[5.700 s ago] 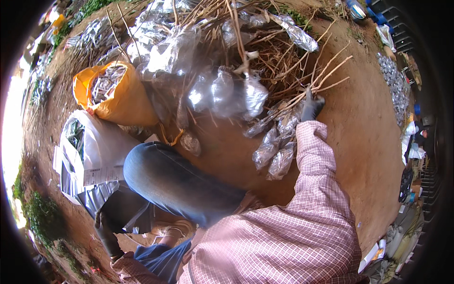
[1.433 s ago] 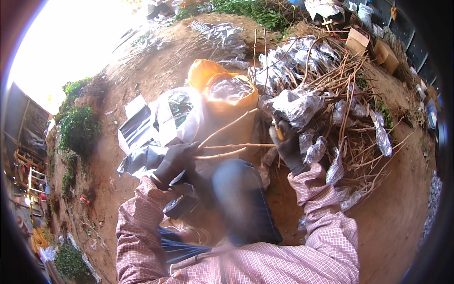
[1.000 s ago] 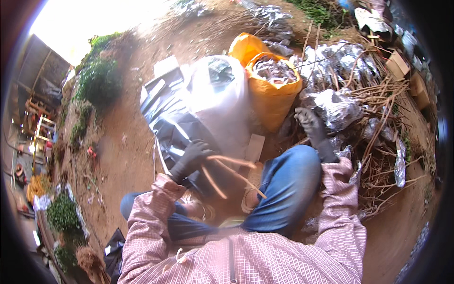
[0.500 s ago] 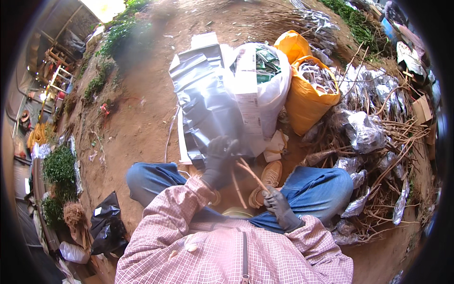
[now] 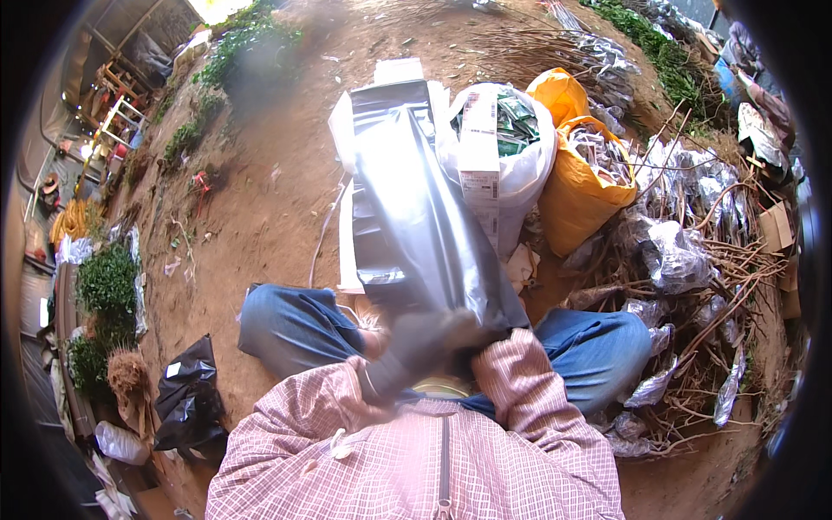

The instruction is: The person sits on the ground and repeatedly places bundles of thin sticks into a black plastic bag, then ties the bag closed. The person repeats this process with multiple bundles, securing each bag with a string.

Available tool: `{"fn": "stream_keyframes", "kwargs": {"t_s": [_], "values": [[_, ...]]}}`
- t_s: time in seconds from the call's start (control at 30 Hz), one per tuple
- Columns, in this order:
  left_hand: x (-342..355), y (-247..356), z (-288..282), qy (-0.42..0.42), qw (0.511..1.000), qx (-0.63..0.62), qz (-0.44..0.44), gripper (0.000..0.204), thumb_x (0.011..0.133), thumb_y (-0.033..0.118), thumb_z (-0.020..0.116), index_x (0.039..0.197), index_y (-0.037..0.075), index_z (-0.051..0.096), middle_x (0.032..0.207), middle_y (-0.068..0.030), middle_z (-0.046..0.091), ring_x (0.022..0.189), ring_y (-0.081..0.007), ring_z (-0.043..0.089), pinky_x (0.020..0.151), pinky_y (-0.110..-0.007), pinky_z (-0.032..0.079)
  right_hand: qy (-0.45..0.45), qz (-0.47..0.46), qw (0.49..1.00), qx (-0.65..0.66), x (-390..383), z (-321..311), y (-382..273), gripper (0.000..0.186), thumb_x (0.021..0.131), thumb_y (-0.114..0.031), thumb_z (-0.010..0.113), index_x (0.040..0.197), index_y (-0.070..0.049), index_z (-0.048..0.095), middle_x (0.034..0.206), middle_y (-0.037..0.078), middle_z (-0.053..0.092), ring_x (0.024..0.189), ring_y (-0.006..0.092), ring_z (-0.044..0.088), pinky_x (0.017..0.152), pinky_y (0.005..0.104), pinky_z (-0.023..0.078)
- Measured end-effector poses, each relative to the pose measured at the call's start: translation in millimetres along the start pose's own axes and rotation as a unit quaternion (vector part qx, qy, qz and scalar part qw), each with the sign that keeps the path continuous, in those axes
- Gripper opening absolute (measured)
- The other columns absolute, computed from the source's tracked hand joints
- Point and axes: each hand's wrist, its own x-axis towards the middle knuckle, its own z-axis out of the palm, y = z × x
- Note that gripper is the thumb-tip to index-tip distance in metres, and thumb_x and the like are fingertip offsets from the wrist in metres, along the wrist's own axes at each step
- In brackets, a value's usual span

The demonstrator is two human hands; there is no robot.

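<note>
My left hand (image 5: 420, 351), in a dark grey glove, is smeared by motion in front of my lap. Close against it is my right hand (image 5: 465, 357), mostly hidden behind it and the sleeve cuff, so its fingers do not show. A long silver-and-black plastic bag (image 5: 416, 199) stretches from the far side down to both hands. Its near end is drawn together and meets the gloves; which hand grips it I cannot tell. White paper sheets (image 5: 348, 251) show beneath the bag's left edge. No cut sticks are visible at my hands.
Right of the bag stand a white sack (image 5: 520, 186) of green packets, with a printed label strip (image 5: 479, 156) over it, and an orange sack (image 5: 581, 208). Foil-wrapped bare-root plants (image 5: 685, 260) heap at the right. A black bag (image 5: 191, 394) lies left of my knee.
The plastic bag's near end has come closer and shifted right, toward my hands. My right hand has moved left to my left hand. The brown sticks it held have dropped out of sight.
</note>
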Motion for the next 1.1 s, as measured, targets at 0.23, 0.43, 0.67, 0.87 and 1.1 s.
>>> {"fn": "stream_keyframes", "kwargs": {"t_s": [0.23, 0.43, 0.67, 0.87, 1.1], "values": [[19, -47, -71, 0.235, 0.954, -0.166, -0.080, 0.043, 0.087, -0.003, 0.070, 0.127, 0.012, 0.063, 0.072, 0.0064, 0.045, 0.064, -0.0034, 0.043, 0.057, -0.021, 0.037, -0.049, -0.419, 0.659, -0.623, -108, 34, -100, 0.039, 0.089, -0.024, 0.066, 0.123, -0.004, 0.067, 0.107, 0.016, 0.069, 0.104, 0.0326, 0.065, 0.093, 0.0444, 0.050], [31, -41, -112, -0.002, 0.973, -0.133, 0.188, 0.047, 0.077, 0.031, 0.085, 0.118, 0.013, 0.069, 0.149, -0.0185, 0.042, 0.134, -0.0369, 0.045, 0.106, -0.048, 0.043, 0.108, -0.512, 0.536, -0.662, -119, 48, -153, 0.027, 0.077, -0.016, 0.066, 0.102, -0.015, 0.076, 0.090, 0.004, 0.070, 0.087, 0.0251, 0.065, 0.081, 0.0426, 0.053], [33, -52, -124, 0.161, 0.961, -0.210, 0.086, 0.021, 0.087, 0.022, 0.073, 0.093, 0.003, 0.066, 0.137, -0.0263, 0.055, 0.126, -0.0397, 0.056, 0.104, -0.046, 0.047, 0.020, -0.520, 0.569, -0.637, -126, 47, -191, 0.023, 0.079, -0.024, 0.072, 0.101, -0.016, 0.075, 0.089, 0.003, 0.069, 0.093, 0.0224, 0.066, 0.097, 0.0458, 0.049], [39, -71, -169, 0.153, 0.947, -0.213, 0.184, 0.029, 0.094, 0.025, 0.070, 0.103, -0.001, 0.060, 0.122, -0.0308, 0.063, 0.115, -0.0401, 0.063, 0.097, -0.049, 0.052, 0.063, -0.547, 0.437, -0.712, -135, 15, -189, 0.020, 0.075, -0.026, 0.075, 0.091, -0.013, 0.073, 0.088, 0.004, 0.070, 0.095, 0.0227, 0.068, 0.103, 0.0466, 0.048], [0, -36, -136, 0.144, 0.947, -0.276, 0.075, 0.008, 0.094, 0.001, 0.062, 0.100, -0.001, 0.068, 0.082, -0.0097, 0.075, 0.070, -0.0198, 0.074, 0.060, -0.030, 0.061, 0.012, -0.374, 0.925, -0.063, -164, -22, -171, 0.017, 0.091, -0.015, 0.073, 0.099, 0.000, 0.072, 0.074, 0.004, 0.070, 0.064, 0.0123, 0.065, 0.059, 0.0242, 0.051]]}}
